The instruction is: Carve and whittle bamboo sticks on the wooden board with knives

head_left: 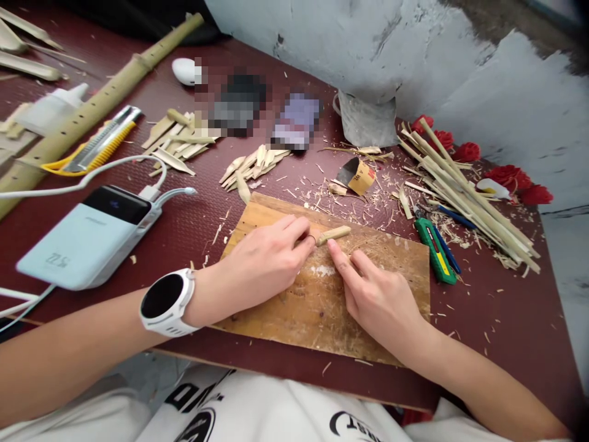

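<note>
A short pale piece of cut reed (335, 234) lies on a worn wooden board (294, 307), near the board's upper edge. My left hand (276, 250), above a white watch, is closed with its fingertips pinched at the reed's left end. A thin dark loop shows at those fingertips; I cannot make out whether it is thread or wire. The index finger of my right hand (377, 291) reaches out and touches the reed's lower side. Its middle finger stands apart, the others are curled under, and nothing shows in its grasp.
Right of the board lie a green utility knife (435, 250), a blue pen-like tool (446, 248) and a bundle of reed strips (473, 196). Sandpaper (361, 178) and shavings lie behind. A power bank (92, 236), yellow cutter (103, 141) and long bamboo flute (101, 101) occupy the left.
</note>
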{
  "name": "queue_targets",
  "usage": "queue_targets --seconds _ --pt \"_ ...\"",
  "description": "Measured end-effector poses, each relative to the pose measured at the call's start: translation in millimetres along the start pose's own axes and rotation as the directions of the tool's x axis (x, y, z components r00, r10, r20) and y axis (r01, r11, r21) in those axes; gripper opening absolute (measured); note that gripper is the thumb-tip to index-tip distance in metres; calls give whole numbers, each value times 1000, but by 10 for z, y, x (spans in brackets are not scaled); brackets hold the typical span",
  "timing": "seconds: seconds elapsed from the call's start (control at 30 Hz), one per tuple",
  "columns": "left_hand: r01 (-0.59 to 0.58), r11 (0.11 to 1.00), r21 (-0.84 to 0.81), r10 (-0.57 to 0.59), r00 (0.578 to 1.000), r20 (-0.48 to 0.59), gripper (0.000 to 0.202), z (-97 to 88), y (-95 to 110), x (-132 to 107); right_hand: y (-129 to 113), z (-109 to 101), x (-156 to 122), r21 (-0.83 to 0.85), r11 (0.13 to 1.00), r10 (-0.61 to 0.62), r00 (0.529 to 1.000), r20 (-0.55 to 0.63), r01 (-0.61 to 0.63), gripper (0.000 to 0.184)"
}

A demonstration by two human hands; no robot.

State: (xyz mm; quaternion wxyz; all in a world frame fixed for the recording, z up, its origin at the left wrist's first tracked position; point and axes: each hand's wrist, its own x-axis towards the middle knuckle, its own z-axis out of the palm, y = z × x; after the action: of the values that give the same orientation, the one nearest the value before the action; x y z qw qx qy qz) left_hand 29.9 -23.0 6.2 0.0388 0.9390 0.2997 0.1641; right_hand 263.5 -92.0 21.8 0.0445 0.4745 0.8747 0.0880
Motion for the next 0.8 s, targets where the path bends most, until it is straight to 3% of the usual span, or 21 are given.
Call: queue_targets --seconds 0.2,0.37,0.5,0.63,0.8 --pt "5 1000 -21 -4 1000 23 16 7 -31 3 -49 10 -31 -32 999 22 1000 10 -22 65" --pt "71 996 -55 -69 997 45 18 -42 -49 18 132 -30 -2 113 993 50 991 -126 -35 56" --pt "-5 996 -86 9 999 53 29 -113 -105 7 351 -106 54 191 981 80 969 -232 -35 63" --pt "2 991 -131 4 999 51 38 -128 -183 -3 438 -120 91 213 975 -14 981 -191 55 58" --pt "19 959 -283 -11 999 30 26 -85 -244 41 382 -60 100 223 968 -82 984 -159 117 41"
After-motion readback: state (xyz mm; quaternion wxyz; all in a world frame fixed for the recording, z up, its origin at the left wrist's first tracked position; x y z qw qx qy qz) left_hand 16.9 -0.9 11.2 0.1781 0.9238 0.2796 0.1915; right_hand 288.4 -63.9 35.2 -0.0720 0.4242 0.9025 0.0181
